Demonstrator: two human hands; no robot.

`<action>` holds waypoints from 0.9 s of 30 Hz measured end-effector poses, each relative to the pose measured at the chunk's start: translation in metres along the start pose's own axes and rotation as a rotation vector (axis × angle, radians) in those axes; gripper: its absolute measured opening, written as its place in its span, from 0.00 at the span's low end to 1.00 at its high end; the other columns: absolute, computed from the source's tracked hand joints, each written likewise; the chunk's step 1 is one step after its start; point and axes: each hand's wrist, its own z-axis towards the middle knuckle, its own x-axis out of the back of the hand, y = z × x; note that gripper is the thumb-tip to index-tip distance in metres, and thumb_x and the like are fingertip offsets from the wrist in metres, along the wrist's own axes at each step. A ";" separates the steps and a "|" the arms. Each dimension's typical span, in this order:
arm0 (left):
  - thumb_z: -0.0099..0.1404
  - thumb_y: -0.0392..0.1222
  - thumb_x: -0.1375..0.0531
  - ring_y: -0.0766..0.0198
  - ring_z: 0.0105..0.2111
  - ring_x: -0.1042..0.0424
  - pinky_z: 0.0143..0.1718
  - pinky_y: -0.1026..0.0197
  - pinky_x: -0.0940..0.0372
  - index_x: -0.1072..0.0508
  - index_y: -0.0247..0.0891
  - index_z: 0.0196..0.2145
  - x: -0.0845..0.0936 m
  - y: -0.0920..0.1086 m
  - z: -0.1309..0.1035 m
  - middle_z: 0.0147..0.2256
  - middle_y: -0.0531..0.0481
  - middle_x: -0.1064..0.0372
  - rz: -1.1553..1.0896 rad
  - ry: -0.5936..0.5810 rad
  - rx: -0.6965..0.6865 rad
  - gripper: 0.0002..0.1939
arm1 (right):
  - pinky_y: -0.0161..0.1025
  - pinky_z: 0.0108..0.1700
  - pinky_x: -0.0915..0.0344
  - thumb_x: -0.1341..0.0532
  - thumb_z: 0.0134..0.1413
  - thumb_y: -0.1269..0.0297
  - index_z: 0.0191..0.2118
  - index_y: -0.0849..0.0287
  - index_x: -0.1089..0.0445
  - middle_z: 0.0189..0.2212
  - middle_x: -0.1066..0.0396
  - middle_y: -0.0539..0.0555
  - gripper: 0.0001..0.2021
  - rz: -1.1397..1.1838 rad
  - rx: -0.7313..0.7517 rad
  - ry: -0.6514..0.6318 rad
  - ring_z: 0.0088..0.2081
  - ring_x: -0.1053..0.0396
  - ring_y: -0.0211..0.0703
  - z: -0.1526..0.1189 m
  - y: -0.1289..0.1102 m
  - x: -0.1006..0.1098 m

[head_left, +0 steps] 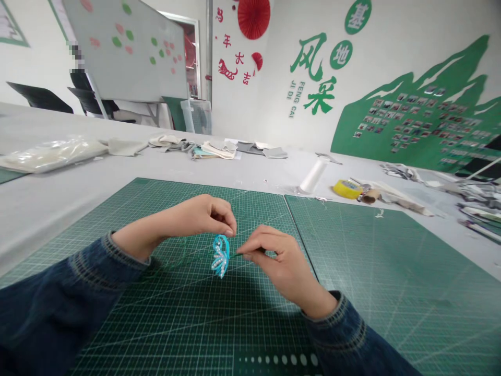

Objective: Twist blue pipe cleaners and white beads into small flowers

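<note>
Both hands hover just above a dark green cutting mat (164, 324) printed with a fine pale grid and diagonal lines. The left hand (203, 215) has its fingertips pinched together on the top of a small turquoise ornament (220, 255), a looped, ribbon-like piece edged with a row of tiny pale beads, which hangs between the two hands just over the mat. The right hand (274, 258) is closed in a pinch on something thin and dark that reaches to the ornament's side; what it is cannot be told. Both wrists come out of ribbed denim cuffs.

A second grid mat (391, 271) lies edge to edge with the first on the pale grey worktop (50, 193). Farther back stand a white cone-shaped thread spool (314, 175), a yellow tape roll (347, 188) and a short cardboard tube (370, 196). Folded fabric scraps (219, 149) in grey and cream lie well apart from the hands, beside a crinkled clear plastic bag (50, 154).
</note>
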 end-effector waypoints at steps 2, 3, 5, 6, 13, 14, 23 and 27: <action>0.60 0.42 0.37 0.66 0.32 0.32 0.36 0.63 0.37 0.22 0.39 0.31 -0.004 -0.009 0.001 0.30 0.54 0.31 -0.216 -0.016 0.048 0.06 | 0.38 0.34 0.35 0.37 0.53 0.75 0.33 0.53 0.22 0.28 0.30 0.48 0.09 0.149 -0.082 0.063 0.31 0.32 0.38 0.001 0.001 0.000; 0.60 0.42 0.37 0.67 0.31 0.32 0.36 0.63 0.38 0.23 0.38 0.29 -0.008 -0.012 0.002 0.29 0.54 0.31 -0.312 0.003 0.075 0.05 | 0.37 0.32 0.36 0.36 0.52 0.75 0.32 0.53 0.22 0.28 0.31 0.48 0.09 0.229 -0.122 0.102 0.29 0.33 0.37 0.002 0.002 -0.001; 0.59 0.41 0.36 0.67 0.30 0.34 0.35 0.62 0.38 0.25 0.37 0.29 -0.020 -0.016 0.004 0.28 0.55 0.32 -0.487 0.051 0.126 0.05 | 0.36 0.28 0.40 0.35 0.50 0.74 0.31 0.54 0.23 0.27 0.34 0.46 0.07 0.405 -0.194 0.197 0.25 0.37 0.34 0.002 0.006 -0.003; 0.58 0.41 0.36 0.67 0.30 0.34 0.35 0.62 0.38 0.25 0.37 0.29 -0.026 -0.016 0.005 0.28 0.55 0.31 -0.549 0.074 0.144 0.05 | 0.35 0.28 0.42 0.34 0.49 0.74 0.31 0.54 0.23 0.25 0.35 0.46 0.06 0.489 -0.229 0.246 0.24 0.38 0.33 0.002 0.008 -0.004; 0.61 0.42 0.36 0.64 0.33 0.30 0.37 0.59 0.35 0.24 0.37 0.31 -0.058 0.003 0.011 0.31 0.52 0.27 -0.372 0.308 0.124 0.06 | 0.34 0.25 0.50 0.31 0.43 0.68 0.31 0.59 0.25 0.19 0.35 0.46 0.06 0.805 -0.446 0.497 0.22 0.43 0.33 0.005 0.012 -0.004; 0.62 0.42 0.37 0.64 0.33 0.30 0.36 0.60 0.35 0.24 0.37 0.31 -0.060 0.007 0.011 0.30 0.51 0.27 -0.269 0.353 0.103 0.06 | 0.34 0.24 0.51 0.31 0.42 0.68 0.31 0.59 0.26 0.19 0.35 0.46 0.07 0.822 -0.456 0.507 0.22 0.44 0.32 0.006 0.012 -0.004; 0.69 0.33 0.44 0.63 0.33 0.32 0.36 0.60 0.36 0.24 0.35 0.36 -0.073 0.029 0.001 0.32 0.49 0.31 0.564 0.556 -0.281 0.08 | 0.35 0.26 0.44 0.36 0.50 0.70 0.33 0.58 0.27 0.23 0.33 0.47 0.03 0.366 -0.427 0.511 0.22 0.40 0.35 0.003 0.023 -0.008; 0.69 0.31 0.47 0.58 0.31 0.34 0.34 0.55 0.35 0.25 0.32 0.36 -0.070 0.036 -0.003 0.31 0.46 0.32 0.923 0.501 -0.348 0.11 | 0.38 0.34 0.38 0.40 0.55 0.75 0.32 0.57 0.26 0.29 0.31 0.50 0.07 -0.144 -0.182 0.478 0.31 0.34 0.39 -0.001 0.020 -0.007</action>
